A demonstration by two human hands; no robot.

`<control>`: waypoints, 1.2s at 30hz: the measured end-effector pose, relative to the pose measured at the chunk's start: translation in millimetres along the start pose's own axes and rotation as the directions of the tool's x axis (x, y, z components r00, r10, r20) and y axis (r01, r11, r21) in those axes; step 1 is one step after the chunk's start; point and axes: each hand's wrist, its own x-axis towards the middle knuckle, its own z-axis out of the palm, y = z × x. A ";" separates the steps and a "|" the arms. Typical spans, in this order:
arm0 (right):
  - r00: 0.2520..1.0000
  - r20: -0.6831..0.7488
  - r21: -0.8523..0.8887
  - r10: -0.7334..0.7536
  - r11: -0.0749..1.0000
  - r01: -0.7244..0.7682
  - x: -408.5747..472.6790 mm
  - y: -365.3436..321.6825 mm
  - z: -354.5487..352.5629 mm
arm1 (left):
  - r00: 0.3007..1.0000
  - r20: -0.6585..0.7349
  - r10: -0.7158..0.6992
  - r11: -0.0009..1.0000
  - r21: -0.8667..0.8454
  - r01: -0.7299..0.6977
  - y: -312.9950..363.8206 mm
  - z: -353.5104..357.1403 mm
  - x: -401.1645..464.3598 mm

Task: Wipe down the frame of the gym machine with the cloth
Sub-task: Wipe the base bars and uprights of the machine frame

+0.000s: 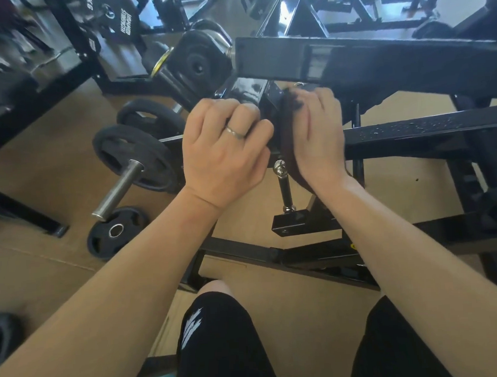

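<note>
The gym machine's black steel frame (417, 133) runs across the middle of the head view, its right bar wet with droplets. My right hand (318, 135) lies flat on a dark brown cloth (286, 128) and presses it against the frame at a joint block. My left hand (225, 149), a ring on one finger, curls its fingers around the frame's black bracket (243, 92) just left of the cloth. Most of the cloth is hidden under my right palm.
Black weight plates (130, 154) sit on a steel peg (118, 192) at left, another plate (115, 231) lies on the tan floor. A threaded rod with a ball joint (283, 183) hangs below my hands. A wide upper beam (378, 57) crosses above. My knees fill the bottom.
</note>
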 end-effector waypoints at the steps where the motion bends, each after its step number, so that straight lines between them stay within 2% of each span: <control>1: 0.995 0.037 -0.007 0.095 0.995 -0.095 -9.7 14.3 -1.0 | 1.000 0.001 -0.002 1.000 0.000 0.002 0.3 0.1 -0.3; 4: 0.959 0.058 -0.003 0.276 0.961 -0.276 -28.1 46.3 -8.4 | 1.000 0.005 -0.005 1.000 0.000 0.005 1.8 0.0 -0.2; 6: 0.956 0.025 0.040 0.294 0.955 -0.295 -17.1 36.8 -5.1 | 1.000 0.006 -0.010 1.000 0.002 0.010 1.6 -0.6 1.0; 9: 0.999 0.011 -0.034 0.030 0.999 -0.030 18.2 -17.3 9.8 | 1.000 0.003 -0.015 1.000 -0.006 0.015 0.8 -1.9 0.7; 12: 0.984 -0.024 -0.167 -0.175 0.972 0.168 39.7 -54.5 14.3 | 1.000 0.012 -0.005 1.000 0.002 0.005 1.3 -2.1 0.0; 14: 0.965 -0.015 -0.183 -0.261 0.950 0.253 32.6 -45.1 9.0 | 1.000 0.001 -0.003 1.000 0.003 0.003 0.5 -1.8 -0.6; 15: 0.967 -0.023 -0.137 -0.252 0.959 0.247 25.1 -30.5 8.9 | 1.000 -0.009 -0.001 1.000 0.010 0.001 -0.1 -2.1 -0.5; 17: 0.998 -0.039 -0.008 -0.058 0.998 0.058 7.2 -4.8 4.1 | 1.000 -0.027 0.008 1.000 0.013 -0.008 -0.8 -1.3 -0.1; 19: 0.988 0.013 0.015 0.154 0.988 -0.155 -8.2 20.0 0.3 | 0.999 -0.045 0.019 1.000 0.022 -0.018 0.0 -0.5 -0.6; 21: 0.961 0.052 -0.010 0.273 0.962 -0.273 -16.4 37.0 -3.7 | 0.998 -0.053 0.024 0.999 0.026 -0.023 1.3 0.4 -0.8; 23: 0.946 0.039 0.028 0.321 0.946 -0.322 -10.9 31.3 -6.8 | 0.998 -0.059 0.018 1.000 0.020 -0.017 2.0 0.7 -0.9; 25: 0.951 0.027 0.063 0.308 0.949 -0.309 3.9 0.5 -7.2 | 0.999 -0.054 0.008 1.000 0.007 -0.007 2.0 -0.1 -1.5; 27: 0.948 0.097 0.017 0.302 0.952 -0.305 15.0 -29.5 1.7 | 1.000 -0.013 0.012 1.000 -0.007 -0.012 2.0 -3.6 -2.5; 28: 0.915 0.181 -0.075 0.361 0.932 -0.354 17.9 -41.4 2.6 | 1.000 0.023 0.012 1.000 -0.023 -0.011 1.8 -6.4 -2.0; 29: 0.893 0.197 -0.164 0.405 0.912 -0.377 18.7 -47.8 1.2 | 0.998 0.068 0.006 0.999 -0.044 -0.003 1.9 -10.5 -1.3; 32: 0.733 0.327 -0.155 0.597 0.799 -0.581 9.6 -52.5 -31.8 | 0.957 0.288 -0.044 0.990 -0.117 0.080 3.3 -30.9 4.6; 34: 0.470 0.436 -0.183 0.768 0.587 -0.788 5.9 -52.8 -62.9 | 0.844 0.532 -0.068 0.976 -0.138 0.165 5.0 -49.6 15.4; 35: 0.374 0.449 -0.154 0.812 0.482 -0.862 4.8 -57.4 -79.2 | 0.752 0.654 -0.076 0.968 -0.131 0.213 6.1 -60.7 24.5; 36: 0.309 0.439 -0.145 0.844 0.405 -0.903 3.9 -65.2 -94.9 | 0.653 0.752 -0.089 0.956 -0.119 0.267 7.0 -72.4 36.2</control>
